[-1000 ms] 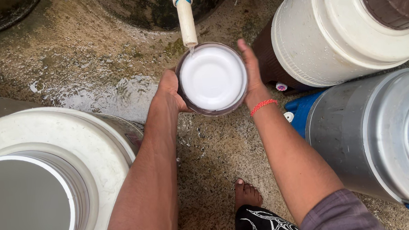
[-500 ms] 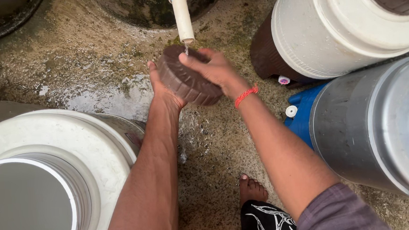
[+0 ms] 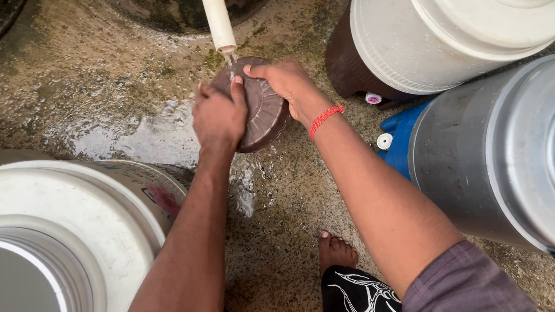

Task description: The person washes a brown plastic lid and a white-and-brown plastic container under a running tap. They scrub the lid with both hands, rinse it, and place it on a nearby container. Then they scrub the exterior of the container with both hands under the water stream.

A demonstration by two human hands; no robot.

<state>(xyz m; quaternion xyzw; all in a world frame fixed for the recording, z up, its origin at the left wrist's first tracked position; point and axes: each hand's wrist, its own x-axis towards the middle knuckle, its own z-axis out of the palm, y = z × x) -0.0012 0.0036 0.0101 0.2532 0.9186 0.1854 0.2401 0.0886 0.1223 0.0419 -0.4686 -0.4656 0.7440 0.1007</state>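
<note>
Brown ribbed lid [image 3: 263, 108] sits tilted under the white pipe [image 3: 218, 18], water striking it. My left hand [image 3: 219, 118] and right hand [image 3: 289, 84] grasp its opposite edges. White cooler [image 3: 65, 252], grey-and-blue cooler [image 3: 483, 156], another white cooler [image 3: 437, 30] crowd the wet concrete [image 3: 114, 102].

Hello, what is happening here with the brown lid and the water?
A person holds a round brown lid in both hands under a white pipe, from which water runs onto it. The left hand grips its left edge and the right hand its upper right edge, ribbed side up. The concrete ground below is wet. Large water coolers stand around: white at left, white and brown and grey and blue at right.
</note>
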